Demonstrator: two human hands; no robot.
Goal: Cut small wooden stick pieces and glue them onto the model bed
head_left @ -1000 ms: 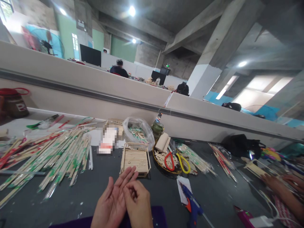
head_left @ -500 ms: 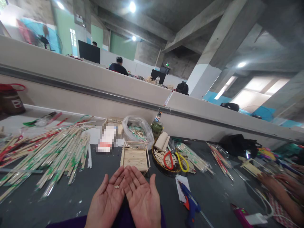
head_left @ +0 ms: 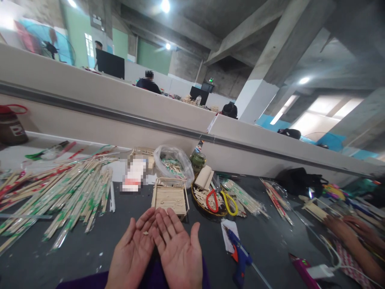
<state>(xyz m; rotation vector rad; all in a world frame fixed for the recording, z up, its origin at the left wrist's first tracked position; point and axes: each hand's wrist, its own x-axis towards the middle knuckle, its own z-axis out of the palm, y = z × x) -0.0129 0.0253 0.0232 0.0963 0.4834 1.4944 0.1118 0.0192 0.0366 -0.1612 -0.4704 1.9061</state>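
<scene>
Palm up, my left hand (head_left: 134, 251) lies open with a tiny piece of wood (head_left: 146, 233) resting on it near the base of the fingers. My right hand (head_left: 180, 251) is open beside it, palm up and bare, with the fingers of both hands meeting. Just beyond the fingertips stands a small frame built of wooden sticks (head_left: 169, 197), with a slatted floor and low rails. To its right is a round basket (head_left: 224, 212) of short sticks, holding red-handled scissors (head_left: 212, 201) and yellow-handled scissors (head_left: 231, 204).
Wrapped chopsticks (head_left: 81, 192) are heaped at left. A plastic bag (head_left: 174, 164) of stick pieces sits behind the frame. A blue glue gun (head_left: 239, 255) lies right of my hands, near a magenta device (head_left: 303, 267) with white cables. A co-worker's hands (head_left: 345, 228) work at far right.
Both hands stay open and cupped side by side; the right has tilted slightly. The tiny wood piece still lies on the left hand. The whole view has shifted a little.
</scene>
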